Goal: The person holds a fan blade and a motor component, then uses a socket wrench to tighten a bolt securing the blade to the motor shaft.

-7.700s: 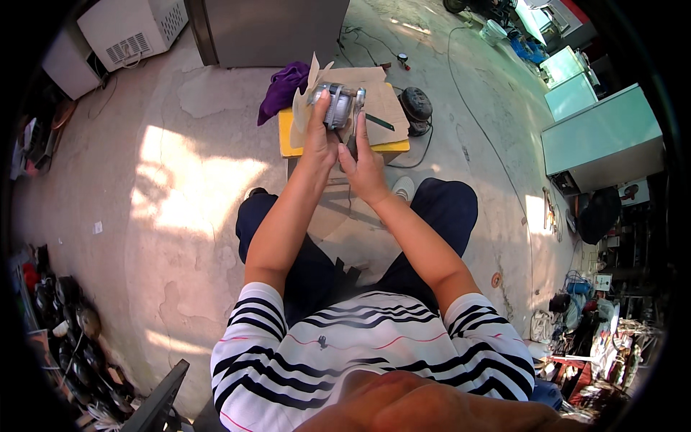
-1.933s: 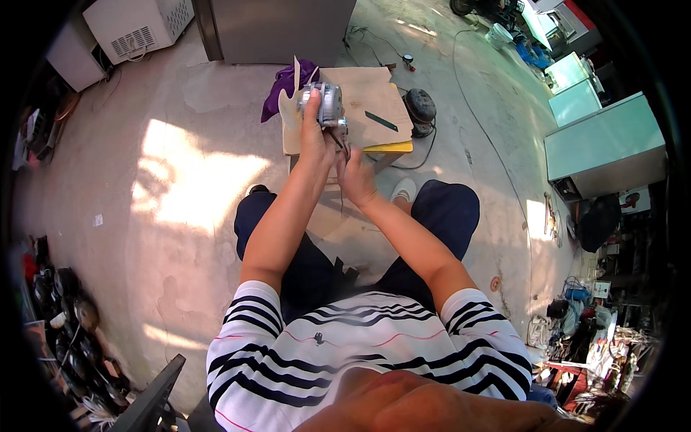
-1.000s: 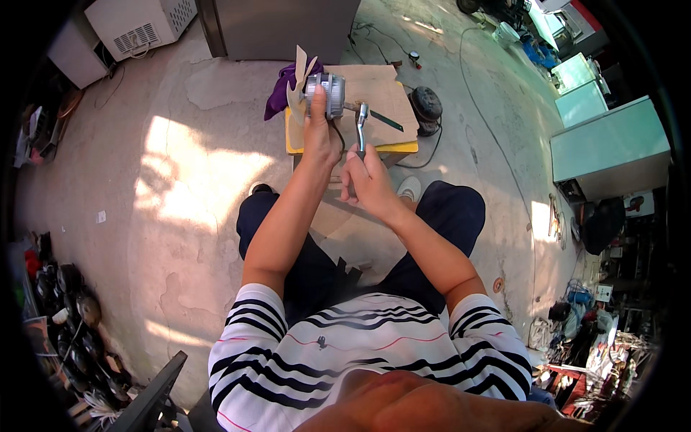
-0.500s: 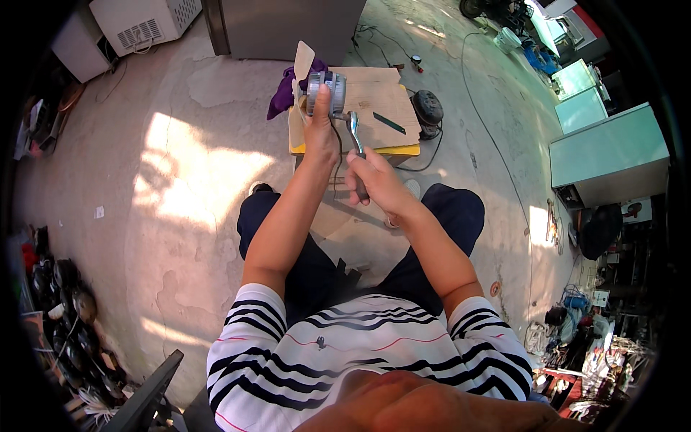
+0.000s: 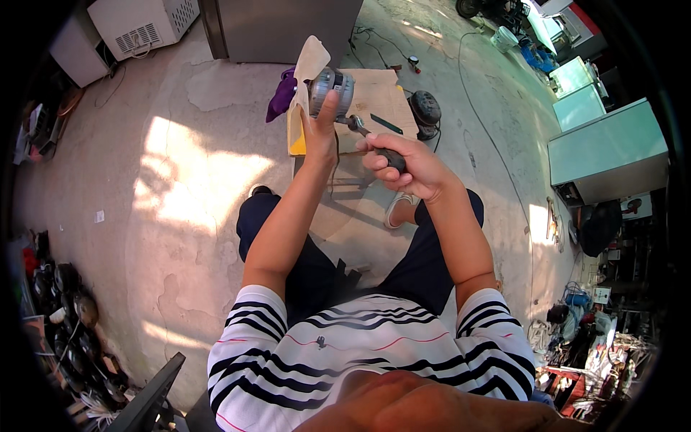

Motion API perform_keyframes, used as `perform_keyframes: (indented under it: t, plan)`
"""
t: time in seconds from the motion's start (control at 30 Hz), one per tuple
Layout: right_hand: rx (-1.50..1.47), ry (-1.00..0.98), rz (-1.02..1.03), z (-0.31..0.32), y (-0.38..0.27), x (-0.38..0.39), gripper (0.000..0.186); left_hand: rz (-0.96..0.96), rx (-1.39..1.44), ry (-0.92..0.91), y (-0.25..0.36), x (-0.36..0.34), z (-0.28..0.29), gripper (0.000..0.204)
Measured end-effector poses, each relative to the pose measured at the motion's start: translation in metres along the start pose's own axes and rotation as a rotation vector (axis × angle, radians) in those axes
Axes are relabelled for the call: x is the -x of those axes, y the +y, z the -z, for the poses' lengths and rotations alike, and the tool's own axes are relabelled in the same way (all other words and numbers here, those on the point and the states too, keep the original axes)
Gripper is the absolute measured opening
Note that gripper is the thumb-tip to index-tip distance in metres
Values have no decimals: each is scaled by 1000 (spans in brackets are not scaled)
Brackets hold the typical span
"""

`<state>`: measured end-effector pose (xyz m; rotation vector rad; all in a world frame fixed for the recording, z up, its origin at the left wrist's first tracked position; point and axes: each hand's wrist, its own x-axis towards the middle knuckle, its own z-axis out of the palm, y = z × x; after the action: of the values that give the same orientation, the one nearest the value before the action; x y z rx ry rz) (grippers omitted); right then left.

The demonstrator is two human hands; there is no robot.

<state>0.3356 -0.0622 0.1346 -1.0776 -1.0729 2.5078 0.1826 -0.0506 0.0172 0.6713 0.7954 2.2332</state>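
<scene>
My left hand [image 5: 321, 133] is closed round a small silver fan motor [image 5: 337, 85], with the thumb laid along its near side. Pale blades [image 5: 312, 59] stand out from the motor's left side. Gripped in my right hand [image 5: 417, 165] is a ratchet wrench [image 5: 357, 124] with a black handle [image 5: 393, 158]. Its head meets the motor's lower right side; what it fits onto there is too small to make out. Both hands are over the near edge of a cardboard sheet [image 5: 373, 90] on a low box. A dark cord hangs down beside my left wrist.
On the cardboard lies a slim dark green tool [image 5: 386, 124]. A purple cloth [image 5: 281, 99] hangs at the box's left. To its right sits a round black device [image 5: 425, 107] with a cord. A large grey cabinet [image 5: 288, 29] stands beyond, and a pale green one [image 5: 608, 147] at the right.
My right hand has moved right, swinging the wrench handle from pointing toward me to slanting right. The motor and its blades have turned slightly in my left hand.
</scene>
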Motion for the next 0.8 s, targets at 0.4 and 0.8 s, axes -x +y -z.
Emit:
perform_keyframes:
  t: [0.4,0.8]
  plan:
    - [-376,-132,-181,3,-13,11,29,-17,-153,-242,15,-3,1,60]
    - [342,74,195,-13,54,-8,28,81,112,-122,-19,-1,4,53]
